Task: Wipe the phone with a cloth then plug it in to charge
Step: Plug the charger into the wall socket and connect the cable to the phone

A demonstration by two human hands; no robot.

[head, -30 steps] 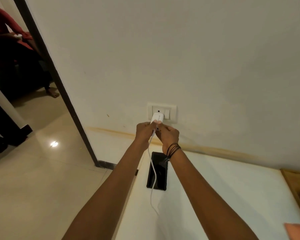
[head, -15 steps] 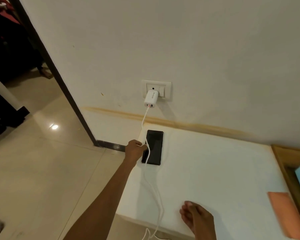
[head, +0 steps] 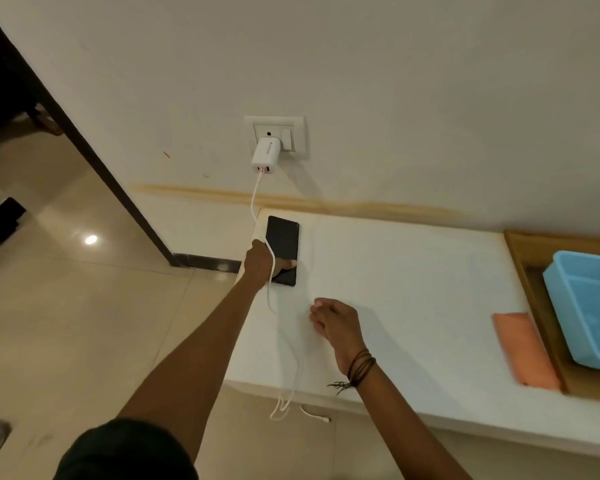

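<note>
A black phone [head: 283,240] lies flat on the white counter [head: 413,289] near its left end, below the wall socket [head: 276,136]. A white charger [head: 266,156] sits plugged into the socket. Its white cable [head: 290,355] runs down across the counter and hangs in a loop over the front edge, with the free plug end dangling there. My left hand [head: 262,261] grips the phone's near left edge, thumb on the screen. Hovering over the counter, my right hand [head: 335,322] holds nothing, fingers loosely curled. The orange cloth [head: 523,351] lies at the right.
A light blue plastic tub [head: 589,306] rests on a wooden tray [head: 534,289] at the counter's right end. A dark door frame [head: 94,161] stands at the left, with tiled floor [head: 66,323] beyond and below.
Both hands have left the charger at the socket. My left hand dropped to the phone and gripped its edge. My right hand came down and now hovers over the counter.
</note>
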